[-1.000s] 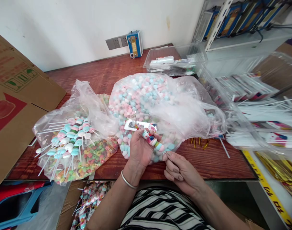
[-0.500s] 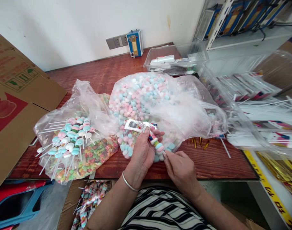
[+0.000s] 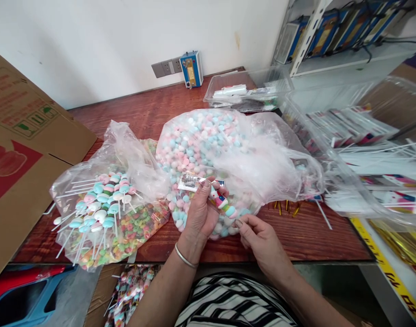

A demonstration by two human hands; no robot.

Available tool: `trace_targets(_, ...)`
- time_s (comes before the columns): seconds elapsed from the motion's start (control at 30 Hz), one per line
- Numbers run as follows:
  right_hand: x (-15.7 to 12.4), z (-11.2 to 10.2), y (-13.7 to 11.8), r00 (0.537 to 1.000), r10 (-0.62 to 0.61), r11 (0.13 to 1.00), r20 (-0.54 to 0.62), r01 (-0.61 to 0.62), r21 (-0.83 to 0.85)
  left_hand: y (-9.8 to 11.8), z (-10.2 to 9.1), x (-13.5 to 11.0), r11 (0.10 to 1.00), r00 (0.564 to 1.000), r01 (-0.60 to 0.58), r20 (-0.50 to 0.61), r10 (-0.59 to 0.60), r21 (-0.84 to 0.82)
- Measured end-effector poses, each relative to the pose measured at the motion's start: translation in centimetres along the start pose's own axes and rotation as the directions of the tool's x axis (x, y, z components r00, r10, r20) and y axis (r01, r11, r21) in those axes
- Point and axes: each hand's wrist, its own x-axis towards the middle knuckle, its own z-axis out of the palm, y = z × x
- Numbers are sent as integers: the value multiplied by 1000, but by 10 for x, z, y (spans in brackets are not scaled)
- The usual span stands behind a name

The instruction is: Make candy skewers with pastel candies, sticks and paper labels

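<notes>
My left hand (image 3: 199, 213) is closed around a small printed clear wrapper (image 3: 194, 182) that has a candy skewer (image 3: 224, 205) of pastel pieces going into it. My right hand (image 3: 258, 236) pinches the lower end of that skewer by its stick. Both hands hover at the table's front edge, over the near side of a big clear bag of pink, blue and white candies (image 3: 208, 141). To the left lies another clear bag (image 3: 105, 213) with finished white-stick skewers on top of small coloured ring candies.
A brown cardboard box (image 3: 20, 150) fills the left side. Clear trays of wrappers and white sticks (image 3: 364, 150) stand at the right, another tray (image 3: 248, 88) at the back. Gold twist ties (image 3: 286, 206) lie on the wooden table (image 3: 142, 104). More wrapped candies (image 3: 129, 290) sit below the table edge.
My right hand rose from resting low to pinch the skewer's stick end. The skewer has slid further up into the wrapper held by my left hand.
</notes>
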Motion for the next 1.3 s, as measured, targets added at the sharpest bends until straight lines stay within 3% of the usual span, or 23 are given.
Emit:
trace_targets(0.07,-1,-1,-2,974,-224,926,-24,206,-316,0,3,0,1000,999,2,-39,-2,-9)
trace_targets(0.17,-2,-3,-3,824,-562,562,68,441,-700,-1,6,0,1000,990,-2,-142,2,0)
trace_targets(0.23,-1,-4,-1,732,-658,332,178,494,-804,-3,8,0,1000,983,-3,-184,3,2)
trace_targets(0.27,0,-4,0,716,-667,287,205,501,-816,-5,8,-1,1000,982,-3,-187,4,5)
trace_targets(0.3,1,-4,1,727,-656,309,200,501,-809,-8,8,-2,1000,985,-1,-175,3,7)
trace_targets(0.33,3,-3,0,767,-621,398,160,485,-779,-10,8,-4,1000,988,4,-154,-2,11)
trace_targets(0.37,6,-2,0,829,-551,543,97,445,-712,-12,8,-5,1000,992,15,-125,-13,15)
trace_targets(0.43,9,0,-3,955,-295,869,-18,260,-421,-15,7,-7,998,997,55,-58,-54,15)
trace_targets(0.47,10,1,-4,990,-135,967,-24,127,-223,-15,7,-8,997,997,72,-31,-72,11)
trace_targets(0.5,10,1,-6,1000,5,999,9,-5,-39,-15,6,-7,997,997,78,-16,-78,5)
trace_targets(0.57,7,0,-8,980,164,966,114,-183,181,-11,4,-5,998,998,61,-23,-62,-15)
trace_targets(0.63,1,-2,-7,963,204,951,174,-237,198,-10,4,-4,999,998,29,-46,-31,-30)
trace_targets(0.87,6,10,-2,995,74,993,73,-81,91,-35,2,-19,991,997,82,-2,-83,102)
trace_targets(0.93,8,12,-3,998,47,996,49,-50,67,-33,0,-20,987,996,81,9,-84,141)
trace_targets(1.1,-9,7,-3,995,2,988,101,13,-152,8,1,0,996,993,-83,-78,85,30)
trace_targets(1.17,-16,6,-1,993,-49,959,109,77,-274,19,4,8,996,991,-90,-103,88,-5)
trace_targets(1.23,-19,8,1,983,-153,882,103,183,-434,20,9,11,997,993,-65,-102,62,-29)
trace_targets(1.3,-18,11,3,949,-303,735,90,293,-612,12,14,8,999,994,-42,-103,39,-27)
